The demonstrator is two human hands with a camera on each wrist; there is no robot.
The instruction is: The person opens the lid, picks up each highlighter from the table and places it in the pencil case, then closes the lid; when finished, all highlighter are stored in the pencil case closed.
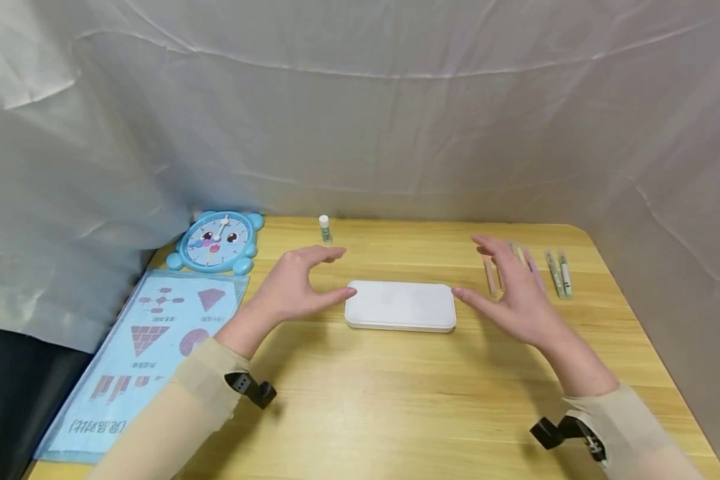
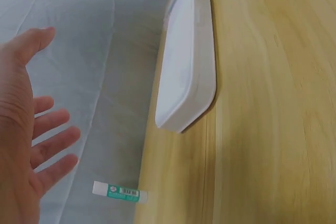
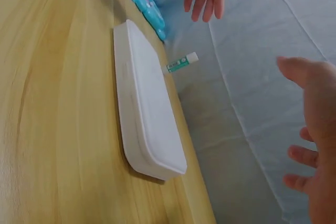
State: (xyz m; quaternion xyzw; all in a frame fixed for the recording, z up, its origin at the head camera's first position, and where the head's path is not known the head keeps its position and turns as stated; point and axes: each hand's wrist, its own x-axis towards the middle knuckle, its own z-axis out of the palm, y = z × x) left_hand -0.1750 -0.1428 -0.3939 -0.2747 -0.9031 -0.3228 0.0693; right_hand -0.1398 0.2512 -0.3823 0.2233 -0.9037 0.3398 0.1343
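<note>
A white rectangular case point(image 1: 400, 305) with rounded corners lies closed on the wooden table, between my two hands. My left hand point(image 1: 297, 283) hovers off its left end, fingers spread and thumb apart, holding nothing. On the other side my right hand point(image 1: 513, 293) is held up in the same way, its thumb pointing at the case's right end. Both wrist views show the hands raised above the tabletop and apart from the case point(image 2: 184, 56). Behind the case a small glue stick point(image 1: 325, 229) with a white cap stands upright.
At the back left sits a blue cartoon clock point(image 1: 219, 241). A light blue sheet folder point(image 1: 150, 333) printed with charts lies along the left edge. Several pens point(image 1: 555, 275) lie at the right, some partly behind my right hand. A grey curtain point(image 1: 384, 133) hangs behind the table.
</note>
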